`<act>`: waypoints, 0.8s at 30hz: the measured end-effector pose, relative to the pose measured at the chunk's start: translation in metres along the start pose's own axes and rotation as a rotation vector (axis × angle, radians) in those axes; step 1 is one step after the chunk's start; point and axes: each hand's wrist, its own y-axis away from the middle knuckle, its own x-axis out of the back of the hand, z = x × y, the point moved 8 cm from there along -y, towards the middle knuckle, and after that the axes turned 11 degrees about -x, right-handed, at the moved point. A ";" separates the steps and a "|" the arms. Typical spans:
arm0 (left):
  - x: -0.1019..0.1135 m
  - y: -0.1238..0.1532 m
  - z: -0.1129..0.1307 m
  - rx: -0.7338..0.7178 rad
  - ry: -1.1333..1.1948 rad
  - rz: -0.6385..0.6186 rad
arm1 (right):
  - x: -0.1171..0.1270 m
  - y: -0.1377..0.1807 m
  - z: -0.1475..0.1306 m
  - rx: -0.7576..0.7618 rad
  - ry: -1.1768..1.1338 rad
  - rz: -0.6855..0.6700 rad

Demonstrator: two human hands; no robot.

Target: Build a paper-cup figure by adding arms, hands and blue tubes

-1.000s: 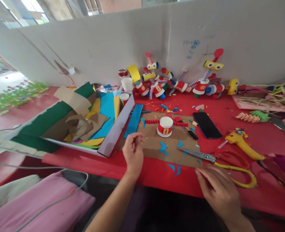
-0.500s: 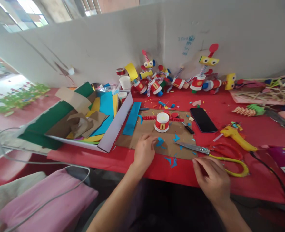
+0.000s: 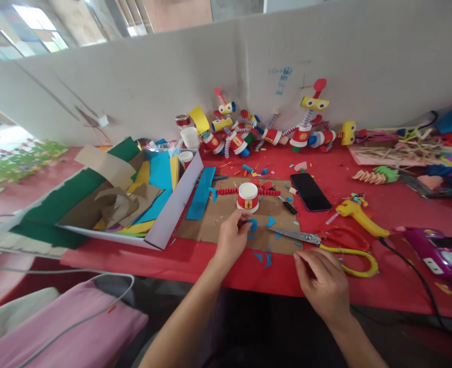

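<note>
My left hand rests on a brown cardboard sheet, its fingertips pinched on a small blue paper cutout. Just beyond it stands a red and white paper cup figure with red zigzag paper arms. My right hand lies near the table's front edge with its fingers curled, beside the handle of a pair of yellow and red scissors; I see nothing in it. More blue scraps lie between my hands.
An open box of coloured paper sheets sits at the left. Finished cup figures line the white partition. A black phone, a yellow glue gun, a purple device and paper craft bits lie at the right.
My left hand moved forward and right across the cardboard and closed on the blue cutout. My right hand stayed near the scissors.
</note>
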 end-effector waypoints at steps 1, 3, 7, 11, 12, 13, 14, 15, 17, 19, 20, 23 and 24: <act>-0.004 0.002 0.001 0.044 0.145 0.023 | 0.001 0.000 0.000 -0.005 -0.019 -0.005; -0.014 0.008 0.007 0.128 0.369 0.044 | 0.003 0.000 0.001 -0.045 -0.097 -0.010; -0.042 0.022 0.021 0.308 0.735 0.060 | -0.005 0.001 0.020 -0.462 -0.487 -0.088; -0.067 0.032 0.037 0.402 0.930 0.056 | -0.030 0.006 0.024 -0.903 -1.053 -0.159; -0.071 0.033 0.040 0.412 0.946 0.055 | -0.034 0.005 0.023 -0.965 -1.135 -0.143; -0.075 0.034 0.042 0.416 0.953 0.052 | -0.035 0.005 0.023 -1.015 -1.190 -0.113; -0.078 0.035 0.044 0.414 0.950 0.054 | -0.035 0.004 0.024 -1.053 -1.224 -0.087; -0.080 0.035 0.046 0.407 0.939 0.058 | -0.035 0.003 0.024 -1.076 -1.244 -0.067; -0.081 0.037 0.048 0.379 0.903 0.060 | -0.034 0.002 0.024 -1.086 -1.259 -0.055; -0.079 0.039 0.047 0.357 0.859 0.045 | -0.030 0.003 0.026 -1.076 -1.241 -0.045; -0.075 0.041 0.044 0.351 0.829 0.047 | -0.028 0.004 0.029 -1.076 -1.216 -0.027; -0.048 0.044 0.023 0.346 0.715 0.152 | -0.019 0.006 0.041 -1.083 -1.082 0.015; -0.033 0.044 0.012 0.342 0.678 0.223 | -0.019 0.004 0.044 -1.073 -1.019 -0.011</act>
